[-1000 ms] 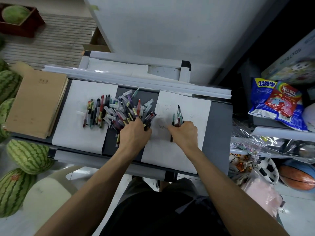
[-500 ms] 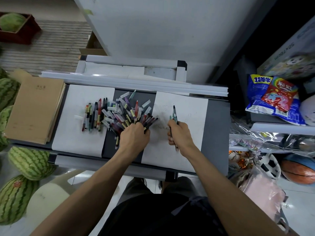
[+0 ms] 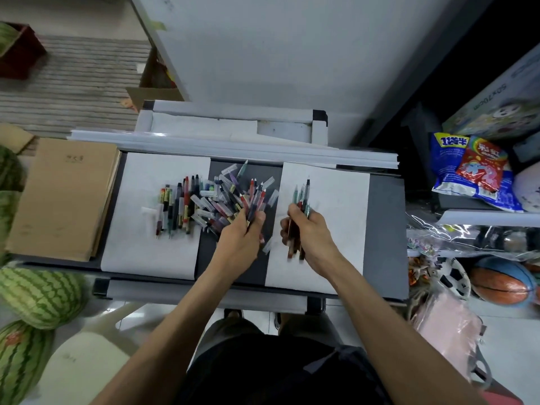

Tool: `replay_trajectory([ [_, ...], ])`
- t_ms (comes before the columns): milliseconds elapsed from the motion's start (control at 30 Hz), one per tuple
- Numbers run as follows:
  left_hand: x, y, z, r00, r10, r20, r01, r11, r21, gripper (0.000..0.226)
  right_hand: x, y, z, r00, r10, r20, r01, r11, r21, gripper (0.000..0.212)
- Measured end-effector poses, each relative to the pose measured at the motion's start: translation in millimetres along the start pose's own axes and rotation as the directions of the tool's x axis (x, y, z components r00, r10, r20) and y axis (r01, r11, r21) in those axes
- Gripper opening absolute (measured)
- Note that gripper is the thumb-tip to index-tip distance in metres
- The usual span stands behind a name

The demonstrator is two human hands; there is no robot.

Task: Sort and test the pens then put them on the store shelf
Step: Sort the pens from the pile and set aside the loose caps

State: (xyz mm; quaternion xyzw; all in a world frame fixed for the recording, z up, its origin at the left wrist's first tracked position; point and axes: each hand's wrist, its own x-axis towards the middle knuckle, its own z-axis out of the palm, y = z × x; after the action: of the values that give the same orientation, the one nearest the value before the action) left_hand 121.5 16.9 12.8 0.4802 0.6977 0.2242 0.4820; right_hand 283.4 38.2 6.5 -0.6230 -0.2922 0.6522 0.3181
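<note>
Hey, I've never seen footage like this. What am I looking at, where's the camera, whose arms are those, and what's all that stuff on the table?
No machine here: these are a person's two bare arms, filmed by a wide-angle camera worn on their head, looking down, so you see what they see. On the dark table lie two white sheets. The left sheet carries a tidy row of pens; between the sheets sits a loose pile of pens and clear caps. The left hand grips a bunch of pens at that pile's edge. The right hand grips a bundle of pens over the right sheet. A stack of brown notebooks lies at the far left, near watermelons.
</note>
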Motion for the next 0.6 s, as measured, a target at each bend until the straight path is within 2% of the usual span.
replay_trajectory([
  [133,-3,-15,-28,0.997,0.03,0.078,-0.015,0.982,-0.189,0.029,-7,-5,35,1.0,0.014,-0.012,-0.013,0.992,0.125,0.032],
  [267,-5,-20,-59,0.994,0.085,0.076,-0.056,0.945,-0.322,0.024,-10,-7,76,1.0,-0.004,-0.012,0.006,0.99,0.138,0.032],
  [400,-3,-35,-91,0.994,0.104,-0.012,-0.102,0.933,-0.346,0.031,-2,1,119,0.999,-0.04,0.014,0.039,0.995,0.091,0.035],
  [533,-3,-62,-119,0.999,0.053,-0.003,-0.051,0.947,-0.318,0.026,6,9,163,0.995,-0.072,0.068,0.076,0.996,-0.056,0.03],
  [600,-3,-79,-131,0.999,0.046,-0.001,-0.044,0.945,-0.325,0.028,7,13,183,0.997,-0.056,0.057,0.062,0.994,-0.096,0.039],
])
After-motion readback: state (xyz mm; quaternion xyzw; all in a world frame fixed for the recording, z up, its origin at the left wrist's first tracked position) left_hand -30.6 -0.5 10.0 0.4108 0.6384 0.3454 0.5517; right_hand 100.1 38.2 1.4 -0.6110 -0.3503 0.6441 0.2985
